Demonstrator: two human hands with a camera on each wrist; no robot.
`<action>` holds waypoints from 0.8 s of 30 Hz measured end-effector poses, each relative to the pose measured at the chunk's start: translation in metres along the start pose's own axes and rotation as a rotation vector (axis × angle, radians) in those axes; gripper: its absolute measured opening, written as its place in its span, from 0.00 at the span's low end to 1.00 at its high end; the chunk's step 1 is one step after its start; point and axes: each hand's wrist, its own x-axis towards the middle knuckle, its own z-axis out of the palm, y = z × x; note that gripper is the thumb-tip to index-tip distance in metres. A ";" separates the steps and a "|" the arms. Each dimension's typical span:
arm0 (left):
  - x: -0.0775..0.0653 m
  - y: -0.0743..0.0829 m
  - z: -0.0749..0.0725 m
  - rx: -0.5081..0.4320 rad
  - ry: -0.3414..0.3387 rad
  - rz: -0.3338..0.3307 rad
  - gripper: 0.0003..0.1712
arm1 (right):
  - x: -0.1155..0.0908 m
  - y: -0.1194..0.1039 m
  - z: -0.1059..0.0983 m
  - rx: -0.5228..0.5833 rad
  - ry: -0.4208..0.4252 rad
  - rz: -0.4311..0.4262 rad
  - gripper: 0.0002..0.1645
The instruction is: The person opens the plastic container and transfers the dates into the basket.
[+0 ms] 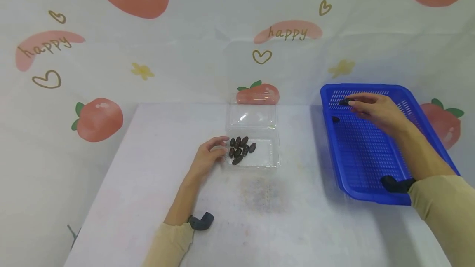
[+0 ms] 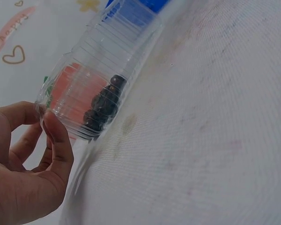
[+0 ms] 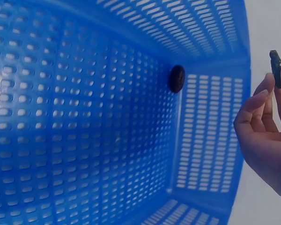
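Observation:
My left hand [image 1: 205, 158] pinches the left rim of a clear plastic clamshell box [image 1: 264, 152] between thumb and fingers. Its lid [image 1: 252, 115] stands folded back toward the wall. Several dark oval fruits [image 1: 238, 151], grape-like in shape, lie grouped in the left half of the box; in the left wrist view they show through its side. Over the far left corner of a blue basket [image 1: 337, 164], my right hand [image 1: 380, 112] pinches one dark oval fruit [image 3: 276, 69] between thumb and fingertips. Another dark fruit [image 3: 177, 78] lies on the basket floor against the wall.
The box and the basket stand on a white table [image 1: 297, 217], basket on the right. Behind them hangs a pale sheet [image 1: 193, 52] printed with fruit and lettering. Each sleeve end carries a dark wrist mount [image 1: 202, 221].

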 end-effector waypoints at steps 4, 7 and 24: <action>-0.009 0.014 0.004 0.004 0.002 0.003 0.25 | 0.002 0.006 -0.005 -0.042 0.026 0.013 0.11; -0.013 0.019 0.006 0.002 0.001 0.013 0.25 | 0.003 0.011 -0.010 -0.012 0.036 0.019 0.11; -0.014 0.018 0.005 0.004 0.006 0.002 0.25 | 0.014 0.059 -0.029 0.150 0.063 0.102 0.12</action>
